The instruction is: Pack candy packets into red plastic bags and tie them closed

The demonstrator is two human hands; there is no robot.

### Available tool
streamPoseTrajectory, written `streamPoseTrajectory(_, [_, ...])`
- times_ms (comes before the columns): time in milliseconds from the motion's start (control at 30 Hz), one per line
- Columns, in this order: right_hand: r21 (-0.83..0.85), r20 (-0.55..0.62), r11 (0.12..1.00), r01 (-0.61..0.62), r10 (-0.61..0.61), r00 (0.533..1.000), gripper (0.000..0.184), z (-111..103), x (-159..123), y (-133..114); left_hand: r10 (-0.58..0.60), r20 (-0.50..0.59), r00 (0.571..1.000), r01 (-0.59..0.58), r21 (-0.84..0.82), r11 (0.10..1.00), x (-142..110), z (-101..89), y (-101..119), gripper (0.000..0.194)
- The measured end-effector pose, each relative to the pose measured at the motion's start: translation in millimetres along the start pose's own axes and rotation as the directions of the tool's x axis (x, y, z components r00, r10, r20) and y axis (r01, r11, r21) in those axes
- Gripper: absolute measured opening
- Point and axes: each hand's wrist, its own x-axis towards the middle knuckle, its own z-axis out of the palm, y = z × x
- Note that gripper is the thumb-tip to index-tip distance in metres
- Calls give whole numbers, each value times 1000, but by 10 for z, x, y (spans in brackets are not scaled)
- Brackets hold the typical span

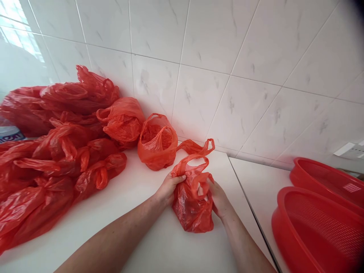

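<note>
Both hands hold a red plastic bag [191,212] over the white tabletop [142,220]. My left hand [170,186] grips its left side, thumb lying on the front near the top. On the other side my right hand [217,197] is closed on the bag's edge, its fingers partly hidden by the plastic. One handle loop stands up at the top, and the bag's contents cannot be made out. Just behind lies a flat red bag [195,146] against the wall. To the left of it stands an open red bag [157,151] with crumpled red plastic inside.
Many filled red bags [51,189] are heaped on the left, with part of a labelled package [10,134] among them. Two red plastic baskets [284,223] stand at the right, beyond a seam in the tabletop. A tiled wall [204,98] closes off the back.
</note>
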Motion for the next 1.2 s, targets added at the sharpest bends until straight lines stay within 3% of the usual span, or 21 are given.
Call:
streamPoseTrajectory(100, [21, 58, 1000, -10, 9, 998, 30, 20, -1, 2, 13, 70, 997, -17, 59, 998, -31, 53, 45, 32])
streamPoseTrajectory(233, [37, 131, 999, 19, -24, 991, 33, 74, -9, 1, 38, 236, 971, -123, 358, 926, -74, 152, 69, 22])
streamPoseTrajectory(367, [90, 77, 996, -27, 21, 997, 18, 73, 8, 59, 81, 171, 982, -166, 577, 800, -86, 143, -31, 41])
streamPoseTrajectory(433, [160, 1, 986, -37, 37, 999, 22, 46, 18, 89, 151, 141, 979, -206, 641, 740, -96, 104, -86, 57])
streamPoseTrajectory(533, [210, -78, 978, -16, 33, 996, 41, 13, 23, 89, 294, 259, 920, -381, 767, 517, -141, 74, -115, 75])
streamPoseTrajectory(600, [167, -110, 986, -8, 26, 994, 43, 13, 22, 61, 319, 406, 856, -507, 776, 374, -184, 94, -109, 87])
streamPoseTrajectory(633, [132, -120, 991, -4, 21, 993, 39, 19, 21, 45, 313, 458, 832, -550, 760, 347, -205, 114, -105, 92])
streamPoseTrajectory(700, [58, -116, 998, 6, 1, 993, 27, 34, 15, 19, 303, 470, 829, -559, 721, 410, -237, 158, -100, 90])
streamPoseTrajectory(800, [-14, -40, 1000, 25, -25, 999, 27, 46, -11, -5, 243, 319, 916, -396, 623, 674, -235, 194, -79, 60])
streamPoseTrajectory(867, [17, 20, 1000, 19, -19, 1000, 29, 36, -39, -19, 220, 188, 957, -288, 550, 784, -201, 185, -43, 50])
streamPoseTrajectory(967, [160, 136, 986, -44, 22, 990, 37, -9, -75, -41, 283, 54, 958, -269, 521, 810, -136, 152, 17, 39])
streamPoseTrajectory(1100, [324, 168, 938, -125, 73, 983, 73, -80, -70, -45, 231, 76, 970, -237, 508, 828, -108, 137, 35, 28])
streamPoseTrajectory(1200, [346, 163, 923, -170, 120, 979, 65, -89, -44, -36, 134, 56, 989, -144, 483, 864, -119, 148, 20, 29])
